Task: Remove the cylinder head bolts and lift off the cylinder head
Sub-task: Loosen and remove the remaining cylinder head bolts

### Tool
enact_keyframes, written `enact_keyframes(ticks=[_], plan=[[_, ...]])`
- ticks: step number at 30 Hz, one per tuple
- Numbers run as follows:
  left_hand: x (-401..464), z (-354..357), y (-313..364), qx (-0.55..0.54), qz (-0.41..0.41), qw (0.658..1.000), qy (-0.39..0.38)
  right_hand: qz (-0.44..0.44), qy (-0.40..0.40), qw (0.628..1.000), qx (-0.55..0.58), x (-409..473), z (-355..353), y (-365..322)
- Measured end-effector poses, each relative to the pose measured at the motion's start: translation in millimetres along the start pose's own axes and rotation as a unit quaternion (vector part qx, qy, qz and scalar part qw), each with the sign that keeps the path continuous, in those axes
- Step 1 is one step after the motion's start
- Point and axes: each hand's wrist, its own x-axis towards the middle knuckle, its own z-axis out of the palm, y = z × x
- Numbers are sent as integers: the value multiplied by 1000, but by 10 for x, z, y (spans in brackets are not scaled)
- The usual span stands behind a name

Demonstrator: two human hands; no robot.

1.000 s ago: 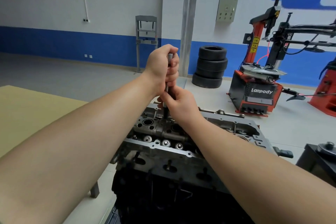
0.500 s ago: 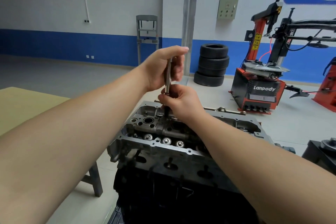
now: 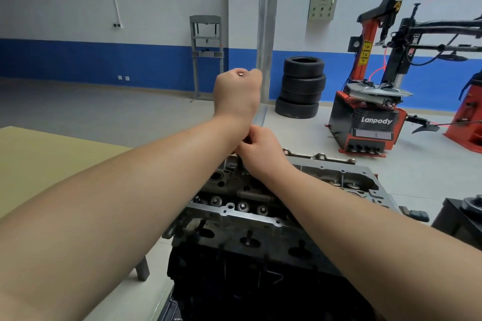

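Cylinder head [image 3: 307, 185]: bolted atop dark engine block [image 3: 247, 281], centre foreground; long axis from near left to far right, valve side up; not yet lifted.
Tool shaft [image 3: 241, 75]: upright over far left end of head, top end just visible at upper fist, the rest hidden behind hands; long axis vertical, pointing down into a bolt well; bolt itself not visible.
Left hand [image 3: 236, 98]: raised above head, fingers curled tight round top of shaft; likely placed high for turning leverage.
Right hand [image 3: 260, 151]: lower, just above head surface, fingers wrapped round shaft's lower part; probably steadying it on the bolt.
Step judged: still loosening bolts, lift-off some way off.
Wooden table [image 3: 39, 159]: left of engine.
Tyre stack [image 3: 301, 87]: against far wall, well apart.
Red tyre changer [image 3: 365, 122]: right of tyres.
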Motion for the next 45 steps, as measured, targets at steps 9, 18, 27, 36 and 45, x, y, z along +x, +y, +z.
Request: enact_keyframes(ticks=[9,18,27,36,45], plan=[[100,-249,213,168,18,973,-157,120,164,953,224,97,310,-529],[217,-464,278,49,27,971,-233,60,332,928,160,195,512,-625],[69,-607,-504,-114,-200,936,-266,124,0,910,395,426,57,-479],[-20,-439,-661,-135,-193,945,-228,73,253,924,277,327,147,-891],[-51,-513,-724,-164,-171,941,-241,147,-28,931,332,628,-165,-845]])
